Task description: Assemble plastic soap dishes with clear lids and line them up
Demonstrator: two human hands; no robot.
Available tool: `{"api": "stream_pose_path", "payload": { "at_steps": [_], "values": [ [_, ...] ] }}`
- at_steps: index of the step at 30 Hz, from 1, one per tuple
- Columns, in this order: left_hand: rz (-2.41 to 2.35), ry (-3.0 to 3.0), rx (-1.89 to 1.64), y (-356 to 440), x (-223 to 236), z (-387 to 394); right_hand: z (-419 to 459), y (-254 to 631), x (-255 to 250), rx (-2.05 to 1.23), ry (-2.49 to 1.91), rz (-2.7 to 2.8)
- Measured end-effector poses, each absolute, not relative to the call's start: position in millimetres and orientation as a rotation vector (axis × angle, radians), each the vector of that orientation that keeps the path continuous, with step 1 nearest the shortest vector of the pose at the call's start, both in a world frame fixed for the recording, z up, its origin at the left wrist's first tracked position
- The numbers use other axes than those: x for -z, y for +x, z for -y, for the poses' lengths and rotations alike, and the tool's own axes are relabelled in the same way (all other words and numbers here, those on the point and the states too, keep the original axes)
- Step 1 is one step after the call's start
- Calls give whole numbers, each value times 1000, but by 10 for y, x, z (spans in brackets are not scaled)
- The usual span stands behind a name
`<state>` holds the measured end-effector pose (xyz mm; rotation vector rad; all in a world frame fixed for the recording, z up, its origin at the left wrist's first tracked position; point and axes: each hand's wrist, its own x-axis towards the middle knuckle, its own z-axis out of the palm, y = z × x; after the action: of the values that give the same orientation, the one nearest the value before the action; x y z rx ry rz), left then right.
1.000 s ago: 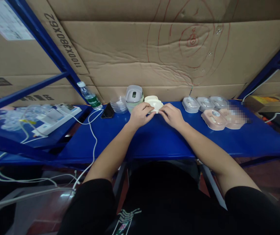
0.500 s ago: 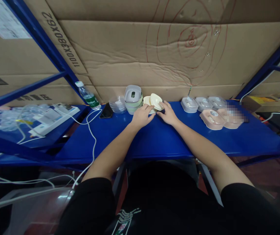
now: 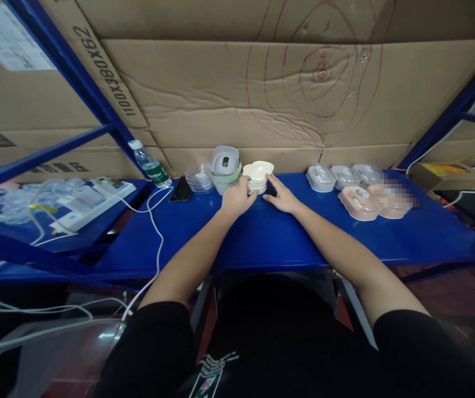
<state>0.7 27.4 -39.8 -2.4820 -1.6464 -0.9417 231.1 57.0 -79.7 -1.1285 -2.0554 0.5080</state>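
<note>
- While both forearms reach forward over the blue table (image 3: 278,237), the two bare hands frame a stack of cream dishes (image 3: 257,184) standing near its back edge, before the cardboard panel (image 3: 204,77).
- The left hand (image 3: 235,200) is at the stack's near left side, fingers bent, thumb spread in front; whether it is gripping or merely steadying the dishes I cannot tell.
- The right hand (image 3: 282,197) is loosely spread at the stack's right side, fingertips by the dishes and thumb well apart from the index finger; it is not closed around anything.
- The topmost cream piece shows a two-lobed outline and juts toward the right; whether that is one dish or two overlapping ones is too small to tell.
- Just left of the stack, a grey container with a dark oval slot (image 3: 225,161) sits tilted on pale green containers (image 3: 229,182).
- Farther left come nested clear plastic bowls (image 3: 199,179), a dark smartphone (image 3: 180,189) and a leaning water bottle with a green label (image 3: 153,167), with a white cable (image 3: 160,237) running down near the phone.
- Well to the right of the hands, three grey lidded boxes (image 3: 320,178) line up at the back, with two pink lidded boxes (image 3: 359,203) in front, the right one partly pixelated.
</note>
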Motion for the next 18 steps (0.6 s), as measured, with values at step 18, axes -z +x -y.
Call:
{"api": "stream_pose_path", "payload": {
  "at_steps": [18],
  "values": [
    [1340,-2788,728,-15,457,-315,-470,2324,649,-523,-1236,2179]
  ]
}}
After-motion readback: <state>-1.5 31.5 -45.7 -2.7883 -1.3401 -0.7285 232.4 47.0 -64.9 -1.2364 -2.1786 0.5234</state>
